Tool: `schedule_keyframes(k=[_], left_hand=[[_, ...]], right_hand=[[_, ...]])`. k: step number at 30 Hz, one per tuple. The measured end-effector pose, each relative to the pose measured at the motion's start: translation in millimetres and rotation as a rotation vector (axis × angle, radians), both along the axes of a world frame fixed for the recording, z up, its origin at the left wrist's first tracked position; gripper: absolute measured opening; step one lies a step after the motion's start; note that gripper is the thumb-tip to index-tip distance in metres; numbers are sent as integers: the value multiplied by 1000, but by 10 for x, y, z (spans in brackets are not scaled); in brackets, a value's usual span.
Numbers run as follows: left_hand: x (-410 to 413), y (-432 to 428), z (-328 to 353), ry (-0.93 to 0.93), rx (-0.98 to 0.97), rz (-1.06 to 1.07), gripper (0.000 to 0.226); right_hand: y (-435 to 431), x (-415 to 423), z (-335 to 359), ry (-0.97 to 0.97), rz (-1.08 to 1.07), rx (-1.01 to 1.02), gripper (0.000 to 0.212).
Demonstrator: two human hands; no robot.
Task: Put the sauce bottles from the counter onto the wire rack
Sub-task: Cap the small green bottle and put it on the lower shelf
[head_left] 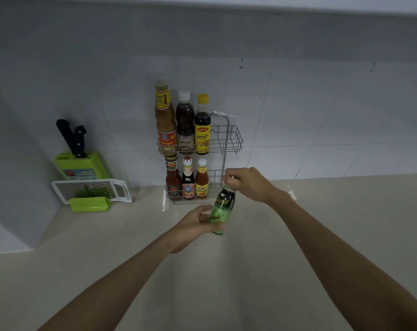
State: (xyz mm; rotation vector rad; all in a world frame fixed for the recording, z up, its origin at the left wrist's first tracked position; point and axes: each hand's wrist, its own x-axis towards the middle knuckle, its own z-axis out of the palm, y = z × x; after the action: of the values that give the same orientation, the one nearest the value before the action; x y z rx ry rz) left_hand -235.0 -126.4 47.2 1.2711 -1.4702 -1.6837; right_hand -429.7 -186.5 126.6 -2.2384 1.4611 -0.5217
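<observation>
Green bottle (219, 211): dark liquid, green label, tilted, held above the counter (322, 235) just in front of the rack (229, 139). Left hand (198, 223): fingers wrapped around the bottle's lower body. Right hand (245, 183): fingertips pinched on its cap. Rack: against the tiled wall; upper tier holds three tall bottles (185, 123) at left, right part free; lower tier holds three small bottles (187, 179). Knife block (82, 167) and grater (92, 189): well left of the rack.

Bottle cap (227, 185) hidden under right hand (246, 183).
</observation>
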Motion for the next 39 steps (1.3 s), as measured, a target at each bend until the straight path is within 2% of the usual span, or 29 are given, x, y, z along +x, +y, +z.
schedule_keyframes(k=[3,7,10,13,15,18,23,30,39], left_hand=[[-61,52,-123,25,-14,64,48],[-225,10,-257,-37,-70,320,53],[-228,-132,-328,-113,-37,237,71],[-148,-342,-352,-193,11,114,97],[-68,-523,-354,-215,-14,149,97],[8,-838,-318,-207,-42,201,98],[24,-1123,-381,-209,-68,229,98],[6,-1256,-535,-205,-99,229,94],[72,-1293,-666,-181,-42,210,98]], right_hand=[[44,28,-79,-208,-50,127,37],[156,81,-488,-441,-140,311,42],[51,34,-710,-527,-231,352,44],[-172,-17,-841,-557,-340,294,43],[-347,-30,-898,-565,-388,196,40],[-588,38,-953,-586,-348,89,37],[-908,195,-1156,-551,-317,29,33],[-1176,317,-1317,-339,-263,113,34],[-1265,376,-1432,-188,-282,244,39]])
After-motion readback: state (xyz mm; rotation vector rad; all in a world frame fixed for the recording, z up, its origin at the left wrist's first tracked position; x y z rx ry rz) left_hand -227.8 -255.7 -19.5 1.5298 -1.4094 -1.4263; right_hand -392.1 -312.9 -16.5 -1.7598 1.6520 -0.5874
